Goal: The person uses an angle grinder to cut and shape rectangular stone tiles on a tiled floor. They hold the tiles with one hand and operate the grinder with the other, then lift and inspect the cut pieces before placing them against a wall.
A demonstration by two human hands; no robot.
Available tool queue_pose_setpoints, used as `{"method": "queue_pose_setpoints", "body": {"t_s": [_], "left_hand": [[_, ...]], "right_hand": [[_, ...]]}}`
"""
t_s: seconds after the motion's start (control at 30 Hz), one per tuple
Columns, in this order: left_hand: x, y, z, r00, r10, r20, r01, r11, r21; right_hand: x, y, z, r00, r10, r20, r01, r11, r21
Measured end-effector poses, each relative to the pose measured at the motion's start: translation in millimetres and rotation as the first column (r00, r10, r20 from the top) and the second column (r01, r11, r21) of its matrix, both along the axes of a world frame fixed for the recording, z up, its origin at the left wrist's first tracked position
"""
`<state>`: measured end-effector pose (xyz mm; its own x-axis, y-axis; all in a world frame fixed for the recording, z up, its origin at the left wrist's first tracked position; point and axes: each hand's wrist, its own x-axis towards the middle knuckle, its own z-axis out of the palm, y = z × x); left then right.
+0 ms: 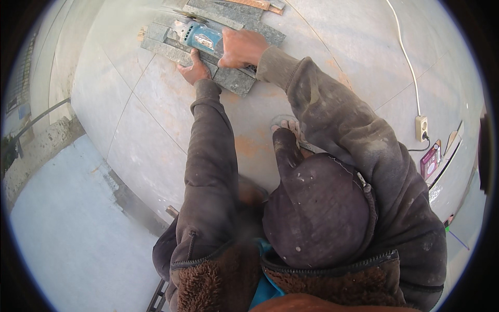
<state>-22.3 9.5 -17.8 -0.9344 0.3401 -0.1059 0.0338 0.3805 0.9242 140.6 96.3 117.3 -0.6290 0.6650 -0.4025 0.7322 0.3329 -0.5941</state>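
Observation:
My right hand [241, 48] grips the body of a blue angle grinder [200, 35] that rests on grey stone slabs [236, 80] at the top of the view. The grinder's disc end points left, over the slabs. My left hand [193, 69] presses flat on the near edge of a slab, just below the grinder. Both arms are in dusty dark sleeves and reach forward. I am crouched, with a bare foot in a sandal [287, 127] on the floor below the slabs.
Large pale floor tiles [140, 135] surround the slabs. A white cable [404, 52] runs to a socket block [421, 127] at the right, beside a small dark box [430, 158]. Wooden strips [254, 4] lie beyond the slabs. A ledge and lower ground [62, 223] lie at left.

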Motion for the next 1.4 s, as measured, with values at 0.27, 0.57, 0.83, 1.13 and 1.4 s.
{"method": "queue_pose_setpoints", "body": {"t_s": [0.27, 0.57, 0.83, 1.13, 1.4], "left_hand": [[-3.5, -2.3, -0.7, 0.999, 0.015, -0.052, -0.021, 0.993, -0.116], [10.0, 1.4, 7.9, 0.996, -0.079, 0.045, 0.077, 0.996, 0.043], [0.8, -0.1, 0.4, 1.0, 0.006, -0.02, -0.008, 0.993, -0.118], [-3.3, 0.1, -3.4, 0.999, 0.005, -0.037, -0.009, 0.994, -0.11], [-8.7, -2.5, -11.6, 0.999, -0.039, -0.02, 0.039, 0.999, 0.006]], "right_hand": [[11.9, -7.1, -5.0, 0.999, -0.001, -0.038, 0.0, 1.0, -0.009], [21.1, -7.7, -7.8, 1.0, -0.029, 0.0, 0.029, 1.0, -0.012], [13.3, -7.5, -0.7, 0.999, -0.03, -0.039, 0.03, 0.999, -0.015], [2.4, -3.5, -6.7, 0.999, -0.03, -0.019, 0.03, 0.999, 0.012], [-0.4, -2.0, 0.3, 1.0, -0.02, 0.007, 0.02, 1.0, -0.018]]}}
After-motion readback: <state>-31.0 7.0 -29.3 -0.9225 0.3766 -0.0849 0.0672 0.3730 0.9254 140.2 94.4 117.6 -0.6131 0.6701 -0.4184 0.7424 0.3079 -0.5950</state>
